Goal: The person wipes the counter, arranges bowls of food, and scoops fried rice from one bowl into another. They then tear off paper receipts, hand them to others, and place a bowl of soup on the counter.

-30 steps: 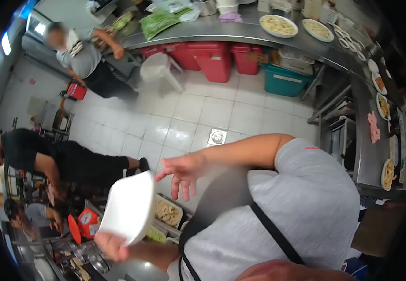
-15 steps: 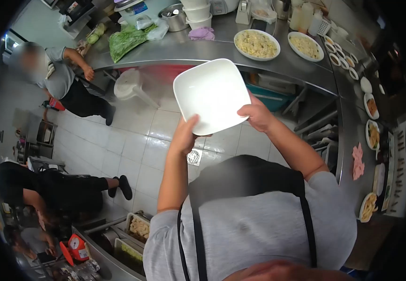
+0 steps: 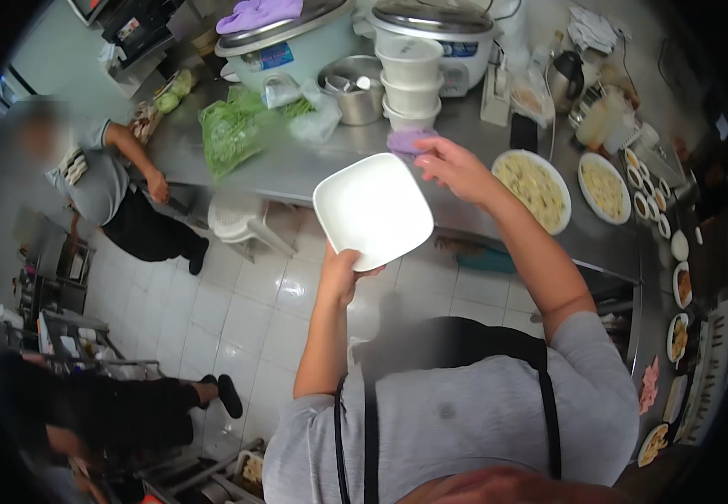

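A white square plate (image 3: pixel 373 212) is held up by my left hand (image 3: pixel 344 273), whose thumb lies over its near rim. My right hand (image 3: pixel 454 170) is off the plate, reaching over the steel counter with its fingers apart. Its fingertips overlap or meet the edge of a purple cloth (image 3: pixel 407 141); contact is unclear. Just behind the cloth stands a stack of white lidded tubs (image 3: pixel 412 84). To the right of my right hand sits an oval dish of pale food (image 3: pixel 533 191), with a second dish (image 3: pixel 605 188) beyond it.
Along the steel counter (image 3: pixel 288 180) are bagged greens (image 3: pixel 233 133), a metal pot (image 3: pixel 355 97) and two large cookers. Small bowls and more dishes line the right side. A white stool (image 3: pixel 242 220) stands below the counter. One person stands at left, another at lower left.
My right hand has let go of the plate and moved up to the purple cloth. My left hand still holds the plate, now slightly lower. The view has shifted towards the counter.
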Demonstrator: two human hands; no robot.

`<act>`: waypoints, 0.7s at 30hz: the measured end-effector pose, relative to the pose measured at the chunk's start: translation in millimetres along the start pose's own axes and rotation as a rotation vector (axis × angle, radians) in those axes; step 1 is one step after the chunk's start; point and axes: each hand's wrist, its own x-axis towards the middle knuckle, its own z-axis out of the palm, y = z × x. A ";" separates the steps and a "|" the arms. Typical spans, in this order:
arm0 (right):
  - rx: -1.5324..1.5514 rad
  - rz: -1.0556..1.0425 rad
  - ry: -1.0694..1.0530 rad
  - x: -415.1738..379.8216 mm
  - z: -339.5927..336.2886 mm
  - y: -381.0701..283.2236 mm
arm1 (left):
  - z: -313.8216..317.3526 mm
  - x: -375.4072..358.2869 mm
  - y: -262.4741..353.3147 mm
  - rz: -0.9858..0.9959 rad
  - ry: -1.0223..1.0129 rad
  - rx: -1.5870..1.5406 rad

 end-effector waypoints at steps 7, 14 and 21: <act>-0.865 -0.134 0.242 257.3 16.3 0.1 | -74.2 93.1 39.1 0.080 0.171 -0.003; -1.392 0.397 -0.275 371.2 2.5 43.1 | -105.7 130.9 46.8 0.079 0.166 -0.093; -1.588 0.400 -0.349 372.7 -3.8 5.8 | -110.1 147.1 54.4 0.036 0.229 -0.090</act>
